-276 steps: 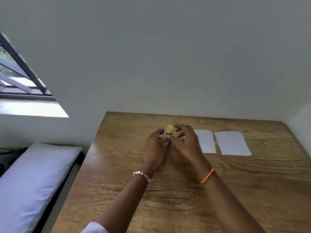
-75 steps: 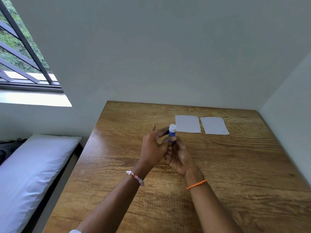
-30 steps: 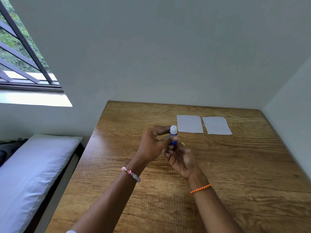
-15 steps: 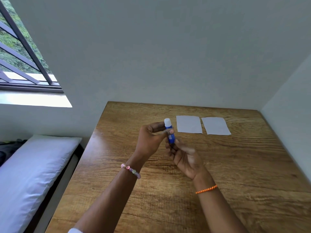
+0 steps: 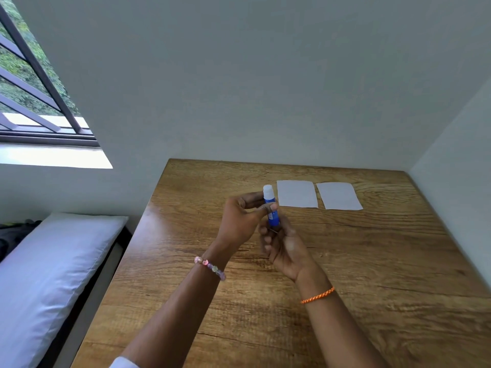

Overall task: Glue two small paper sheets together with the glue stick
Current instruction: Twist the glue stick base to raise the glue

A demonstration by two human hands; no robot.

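Two sheets are what I must join, and neither has glue on it yet as far as I can see, so nearly all the work is ahead: spread glue, lay one sheet on the other, press. Taking the glue stick point(image 5: 271, 208) as my landmark, my left hand point(image 5: 240, 220) is just left of it, thumb and fingers clenched on its blue barrel below the white glue tip, holding it nearly upright above the wooden table point(image 5: 372, 261). The cap is off; I cannot see where it lies. Directly below the stick, my right hand point(image 5: 283, 244) is palm-up with fingers curled about its base, touching it, probably to twist the glue out; whether that grip is firm I cannot tell. Right of the stick and a little beyond, the near sheet point(image 5: 297, 193) lies flat, and the far sheet point(image 5: 338, 195) sits just beside it, apart by a thin gap.
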